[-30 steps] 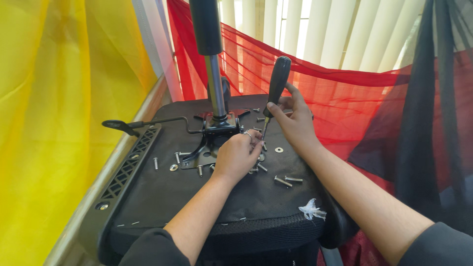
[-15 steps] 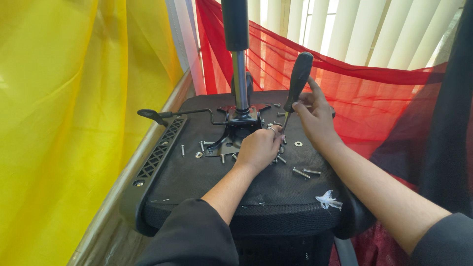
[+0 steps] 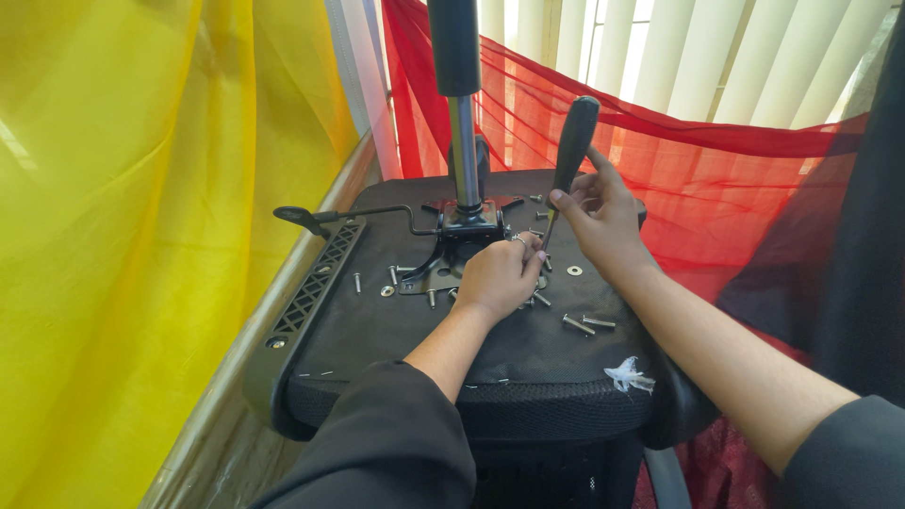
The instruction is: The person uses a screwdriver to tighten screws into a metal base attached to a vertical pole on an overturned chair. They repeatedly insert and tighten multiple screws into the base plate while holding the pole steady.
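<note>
An upturned black office chair seat [image 3: 396, 330] lies in front of me, its metal mechanism plate [image 3: 451, 253] and gas-lift column [image 3: 462, 141] standing up in the middle. My right hand [image 3: 603, 221] grips a black-handled screwdriver [image 3: 570, 151], the tip angled down toward the plate's right side. My left hand [image 3: 500, 278] rests on the seat beside that tip, its fingers curled at a screw spot there. Whether it pinches a screw is hidden. Several loose screws [image 3: 584, 323] and washers [image 3: 574, 270] lie scattered around the plate.
A black adjustment lever [image 3: 311, 217] sticks out left from the mechanism. Yellow fabric [image 3: 123, 236] hangs on the left, red mesh fabric [image 3: 754, 179] on the right, white vertical blinds [image 3: 716, 57] behind. A bit of white fluff [image 3: 627, 374] sits near the seat's front edge.
The view has shifted and the chair sits further right in the picture. Both hands stay at the same spot by the plate; the screwdriver remains upright in my right hand.
</note>
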